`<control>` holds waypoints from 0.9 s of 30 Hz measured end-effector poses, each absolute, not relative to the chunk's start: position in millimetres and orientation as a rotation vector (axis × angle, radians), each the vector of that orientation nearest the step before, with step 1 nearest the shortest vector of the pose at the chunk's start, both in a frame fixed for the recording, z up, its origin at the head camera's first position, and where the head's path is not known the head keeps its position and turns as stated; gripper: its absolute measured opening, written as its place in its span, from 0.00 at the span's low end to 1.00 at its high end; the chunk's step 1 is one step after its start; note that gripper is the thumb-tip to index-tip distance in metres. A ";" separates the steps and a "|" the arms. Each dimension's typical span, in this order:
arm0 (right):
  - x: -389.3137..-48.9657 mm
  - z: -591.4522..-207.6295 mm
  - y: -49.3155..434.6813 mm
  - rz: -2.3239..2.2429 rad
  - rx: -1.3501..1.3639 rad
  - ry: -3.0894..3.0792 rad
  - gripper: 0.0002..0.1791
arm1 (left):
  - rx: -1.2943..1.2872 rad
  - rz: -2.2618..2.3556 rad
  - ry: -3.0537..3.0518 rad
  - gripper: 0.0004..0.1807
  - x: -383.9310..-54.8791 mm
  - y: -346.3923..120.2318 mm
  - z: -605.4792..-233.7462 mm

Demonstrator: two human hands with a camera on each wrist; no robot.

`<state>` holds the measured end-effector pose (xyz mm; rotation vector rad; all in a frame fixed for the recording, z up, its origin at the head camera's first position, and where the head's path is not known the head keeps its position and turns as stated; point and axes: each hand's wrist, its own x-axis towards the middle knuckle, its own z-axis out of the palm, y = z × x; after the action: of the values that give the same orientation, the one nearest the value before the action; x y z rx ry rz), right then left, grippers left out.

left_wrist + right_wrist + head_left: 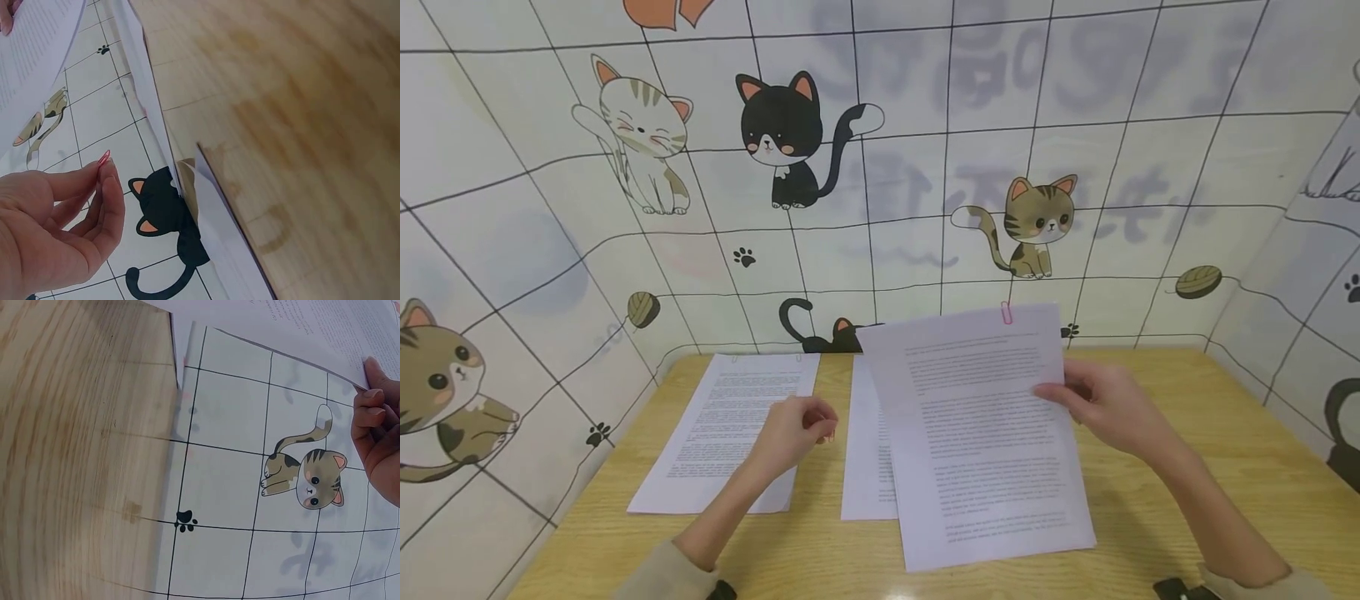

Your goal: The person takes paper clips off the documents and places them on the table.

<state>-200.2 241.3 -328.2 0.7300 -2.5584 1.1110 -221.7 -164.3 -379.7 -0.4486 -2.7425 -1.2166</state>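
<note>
My right hand [1105, 404] pinches the right edge of a printed paper sheaf [992, 442], thumb in front and fingers behind, holding it raised and tilted above the table. A pink paper clip [1007, 313] sits on the sheaf's top edge, toward the right. Between thumb and fingertip, my left hand [793, 429] pinches another small paper clip [104, 157], pink-red in the left wrist view. That hand hovers over the right side of a printed stack [722, 442] lying on the left of the table, with two clips along its top edge.
Partly hidden behind the raised sheaf, another printed stack [868, 467] lies mid-table. The wooden table [1157, 500] meets a wall covering [910, 150] printed with cats and grid lines at its back, with similar panels on both sides.
</note>
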 end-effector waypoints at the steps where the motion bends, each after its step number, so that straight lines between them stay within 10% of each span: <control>1: -200.3 -328.3 241.5 1.110 0.725 -2.561 0.10 | -0.450 -1.211 -2.759 0.03 -221.7 -165.2 -381.1; 27: -201.8 -329.1 241.3 1.117 0.687 -2.586 0.11 | -0.555 -1.204 -2.973 0.04 -227.7 -171.9 -395.4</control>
<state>-201.8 241.3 -329.1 0.6872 -2.5863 1.1169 -227.7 -171.9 -395.4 -0.5555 -2.9729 -1.2041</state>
